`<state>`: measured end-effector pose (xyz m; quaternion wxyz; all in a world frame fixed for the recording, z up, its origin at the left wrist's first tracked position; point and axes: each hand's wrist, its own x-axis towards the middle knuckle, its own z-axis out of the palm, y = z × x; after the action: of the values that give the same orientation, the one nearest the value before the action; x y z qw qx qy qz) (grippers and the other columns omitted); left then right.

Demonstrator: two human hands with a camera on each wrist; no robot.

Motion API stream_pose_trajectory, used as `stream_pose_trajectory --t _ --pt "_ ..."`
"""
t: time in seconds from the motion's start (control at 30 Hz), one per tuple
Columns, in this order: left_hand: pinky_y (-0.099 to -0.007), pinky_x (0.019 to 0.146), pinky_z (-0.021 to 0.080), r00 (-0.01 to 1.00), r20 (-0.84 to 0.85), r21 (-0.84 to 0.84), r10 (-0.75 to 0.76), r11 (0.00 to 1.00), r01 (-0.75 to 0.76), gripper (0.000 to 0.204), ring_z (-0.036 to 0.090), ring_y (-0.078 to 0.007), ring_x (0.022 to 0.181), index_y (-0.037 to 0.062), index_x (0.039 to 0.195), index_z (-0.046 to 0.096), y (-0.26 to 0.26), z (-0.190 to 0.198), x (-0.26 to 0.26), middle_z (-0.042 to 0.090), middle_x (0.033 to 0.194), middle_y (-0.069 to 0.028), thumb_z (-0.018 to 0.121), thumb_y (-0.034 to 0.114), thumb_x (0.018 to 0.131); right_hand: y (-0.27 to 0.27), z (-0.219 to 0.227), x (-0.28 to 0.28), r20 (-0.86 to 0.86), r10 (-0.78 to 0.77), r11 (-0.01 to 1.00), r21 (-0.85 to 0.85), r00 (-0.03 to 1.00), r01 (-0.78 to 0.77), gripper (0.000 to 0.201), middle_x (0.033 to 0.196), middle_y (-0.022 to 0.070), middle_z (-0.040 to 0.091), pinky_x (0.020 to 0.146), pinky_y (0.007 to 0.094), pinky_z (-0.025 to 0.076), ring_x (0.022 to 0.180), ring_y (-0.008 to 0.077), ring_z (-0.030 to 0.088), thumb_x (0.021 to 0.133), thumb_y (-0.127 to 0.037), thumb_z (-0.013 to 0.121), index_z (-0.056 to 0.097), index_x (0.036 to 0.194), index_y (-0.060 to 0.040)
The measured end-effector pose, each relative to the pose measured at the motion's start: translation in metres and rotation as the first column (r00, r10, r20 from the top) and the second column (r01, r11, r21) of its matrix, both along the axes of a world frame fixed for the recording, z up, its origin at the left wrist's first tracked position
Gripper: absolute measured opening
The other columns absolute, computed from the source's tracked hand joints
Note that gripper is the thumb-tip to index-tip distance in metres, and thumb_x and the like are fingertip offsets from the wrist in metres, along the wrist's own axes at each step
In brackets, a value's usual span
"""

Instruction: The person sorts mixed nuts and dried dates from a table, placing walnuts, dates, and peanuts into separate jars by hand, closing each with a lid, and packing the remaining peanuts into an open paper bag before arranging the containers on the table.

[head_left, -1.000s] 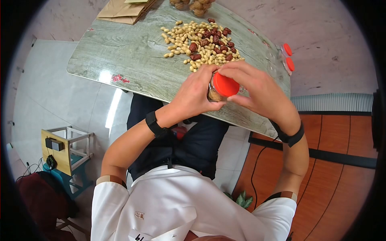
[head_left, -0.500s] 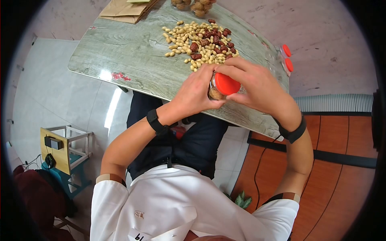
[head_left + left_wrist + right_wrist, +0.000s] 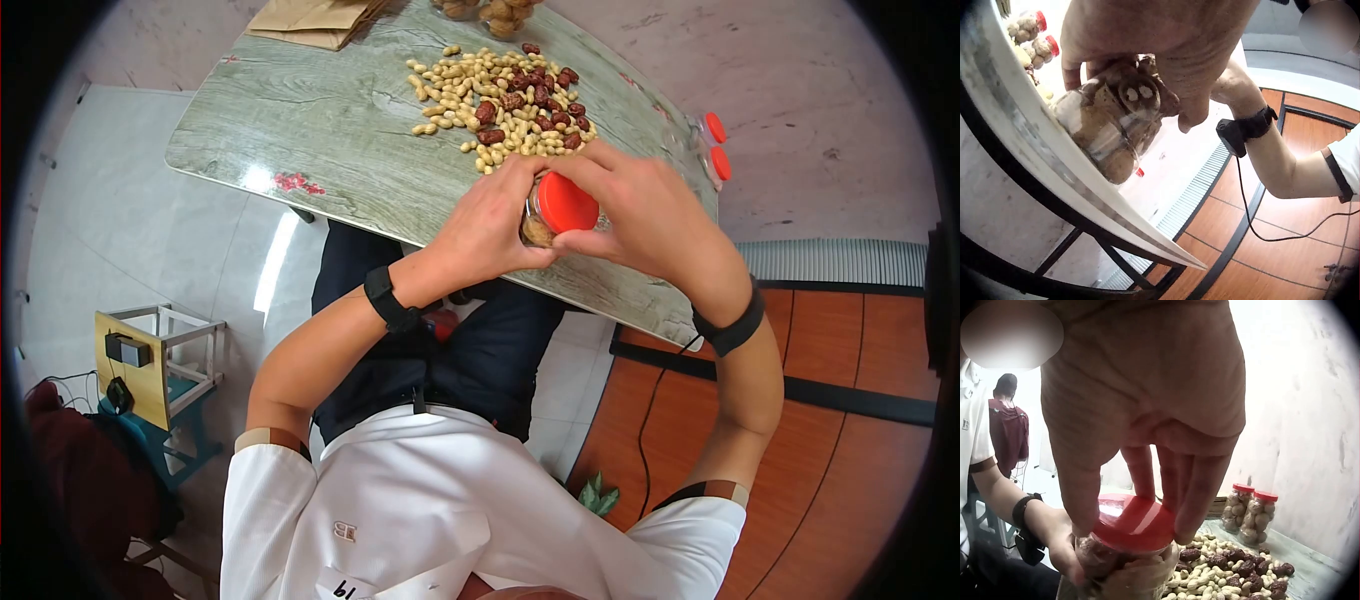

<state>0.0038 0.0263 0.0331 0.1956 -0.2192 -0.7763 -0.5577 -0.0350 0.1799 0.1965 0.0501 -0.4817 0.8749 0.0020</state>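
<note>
A clear jar [image 3: 538, 231] of walnuts stands at the front edge of the table. My left hand [image 3: 488, 218] grips its body from the left, the thumb on the near side. On top of the jar sits a red lid [image 3: 569, 203], held by its rim between the thumb and fingers of my right hand [image 3: 648, 212]. In the right wrist view those fingers reach down around the lid [image 3: 1135, 520]. The left wrist view shows the walnuts through the jar wall [image 3: 1094, 134]. Beyond the hands lies a spread of peanuts [image 3: 455, 95] with red dates [image 3: 486, 112] among them.
Two walnut jars [image 3: 1259, 519] with red lids stand at the back of the table [image 3: 290, 140]. Brown paper bags [image 3: 310, 20] lie at its far left. Two more red-lidded jars [image 3: 720, 163] are at the right edge. A person in dark red [image 3: 1007, 431] is in the background.
Both hands keep their hold on the jar and lid. My right thumb and fingers have shifted slightly around the lid's rim. The head view has tilted a little.
</note>
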Motion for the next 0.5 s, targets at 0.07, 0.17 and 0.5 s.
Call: stream_pose_trajectory --t 0.07,0.17,0.5 --pt "-0.0467 0.095 0.051 1.000 0.007 -0.004 -0.002 1.000 0.002 0.084 0.060 -0.0416 0.112 -0.0017 0.135 0.047 -0.001 0.000 0.000 0.059 0.120 -0.0213 0.091 0.027 0.069 -0.004 -0.001 0.000 -0.048 -0.041 0.997 0.066 0.998 0.044 0.053 0.104 0.0128 0.069 0.075 0.0441 0.058 0.087 0.0351 0.070 0.071 -0.031 0.086 0.068 0.114 -0.0050" --pt "-0.0467 0.095 0.051 1.000 0.029 -0.004 -0.003 1.000 0.003 0.085 0.060 -0.0418 0.112 -0.0023 0.136 0.047 -0.001 -0.001 0.000 0.059 0.120 -0.0216 0.091 0.027 0.069 -0.007 -0.002 -0.001 -0.123 -0.106 0.980 0.155 0.987 0.124 0.054 0.098 0.0155 0.070 0.073 0.0442 0.058 0.084 0.0349 0.071 0.071 -0.040 0.085 0.070 0.107 -0.0029" --pt "-0.0472 0.093 0.051 1.000 0.012 0.015 -0.003 1.000 0.002 0.084 0.060 -0.0424 0.112 -0.0006 0.134 0.047 0.000 -0.002 0.000 0.059 0.120 -0.0217 0.092 0.025 0.068 0.002 0.003 0.003 0.038 0.004 0.998 -0.060 0.999 -0.002 0.062 0.118 0.0104 0.068 0.085 0.0429 0.058 0.102 0.0352 0.069 0.070 -0.013 0.085 0.064 0.129 -0.0087"
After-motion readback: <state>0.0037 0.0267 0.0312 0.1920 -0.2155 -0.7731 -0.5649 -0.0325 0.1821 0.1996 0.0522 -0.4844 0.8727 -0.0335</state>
